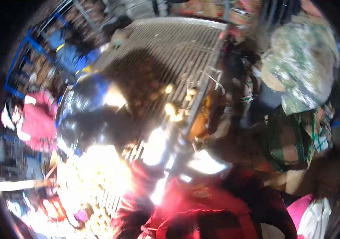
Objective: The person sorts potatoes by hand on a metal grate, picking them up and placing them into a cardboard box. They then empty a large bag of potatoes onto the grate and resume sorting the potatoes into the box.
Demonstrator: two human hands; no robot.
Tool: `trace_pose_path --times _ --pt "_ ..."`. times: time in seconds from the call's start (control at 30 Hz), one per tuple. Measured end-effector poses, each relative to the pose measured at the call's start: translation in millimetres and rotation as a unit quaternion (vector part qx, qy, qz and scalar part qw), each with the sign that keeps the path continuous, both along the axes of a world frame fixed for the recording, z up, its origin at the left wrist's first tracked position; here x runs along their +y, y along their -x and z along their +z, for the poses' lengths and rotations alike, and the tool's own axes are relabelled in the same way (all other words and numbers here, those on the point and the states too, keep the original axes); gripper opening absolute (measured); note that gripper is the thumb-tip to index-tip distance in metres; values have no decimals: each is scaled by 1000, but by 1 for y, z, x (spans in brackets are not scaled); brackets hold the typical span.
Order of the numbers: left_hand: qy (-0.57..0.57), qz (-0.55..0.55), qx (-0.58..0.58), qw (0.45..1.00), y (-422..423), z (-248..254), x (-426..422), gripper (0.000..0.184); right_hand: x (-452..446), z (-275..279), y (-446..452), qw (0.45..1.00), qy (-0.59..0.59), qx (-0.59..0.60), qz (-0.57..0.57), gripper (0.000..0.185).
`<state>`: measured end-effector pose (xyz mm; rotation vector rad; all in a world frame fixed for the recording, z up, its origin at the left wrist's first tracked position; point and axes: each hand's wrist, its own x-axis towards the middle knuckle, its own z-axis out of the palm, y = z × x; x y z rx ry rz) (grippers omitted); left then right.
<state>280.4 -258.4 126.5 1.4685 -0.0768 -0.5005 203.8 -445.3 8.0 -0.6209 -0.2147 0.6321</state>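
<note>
The white, glare-washed shape at the end of a red sleeve looks like my left hand [154, 147], over the near edge of a ribbed metal conveyor [178, 44]. Its fingers are lost in glare and blur. Another bright white shape, apparently my right hand [207, 162], is in front of my red apron [205, 197], beside the conveyor's side rail [201, 107]. I cannot make out its fingers or anything in them. Several small yellowish lumps [170, 108] lie on the slats just beyond my left hand. A larger overexposed heap of yellowish lumps [94, 175] spreads to the left.
A person in dark shiny clothing [92, 115] leans over the conveyor on the left. Others stand beyond, one with a pink top [40, 121], one with blue sleeves [68, 55]. At right are a person in camouflage [303, 63] and a dark green bag [287, 139].
</note>
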Motion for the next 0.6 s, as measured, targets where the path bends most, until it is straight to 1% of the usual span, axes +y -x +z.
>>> trace_pose_path --times 0.03,0.07,0.1,0.13,0.17,0.2,0.23,0.27,0.3,0.33,0.37,0.4,0.43,0.47,0.5,0.53,0.6 --pt "13 65 19 998 -3 1 6 35 -16 21 -7 970 227 -89 17 44" --pt "57 91 16 994 -5 -1 15 32 -18 64 -10 893 422 -155 -4 35" --pt "101 115 12 988 -7 -2 25 30 -16 42 -14 973 229 40 -9 32" --pt "206 140 48 967 -6 -12 35 29 -12 50 -15 979 203 12 -5 33" --pt "308 163 86 933 -6 -22 45 27 -9 62 -18 985 174 -10 1 34" --pt "301 195 62 931 -3 -31 51 29 -12 67 -26 983 171 -7 70 31" --pt "346 337 127 866 4 -4 31 29 -2 57 -27 981 173 -10 83 31" --pt "422 276 142 852 4 -16 47 27 12 48 -29 982 184 -39 -31 32" --pt "380 234 87 891 3 -33 60 29 17 42 -29 981 181 -32 -57 37" --pt "285 205 -2 936 4 -46 69 31 25 47 -29 980 178 -27 -84 43" --pt "181 182 -98 962 6 -56 73 33 34 55 -29 978 175 -22 -110 49" --pt "155 164 -141 964 10 -68 78 35 39 68 -29 987 157 -19 -37 52" --pt "227 142 -135 954 15 -70 76 33 49 70 -30 986 168 -5 -1 48" --pt "367 106 -88 920 17 -73 73 31 64 65 -31 981 189 41 12 45" --pt "510 52 -46 857 18 -76 69 29 78 59 -31 976 198 87 15 44" --pt "602 -2 -30 798 21 -72 65 27 88 50 -29 972 196 131 11 44" --pt "663 -46 -11 747 33 -59 67 32 95 37 -23 980 161 114 -7 40"
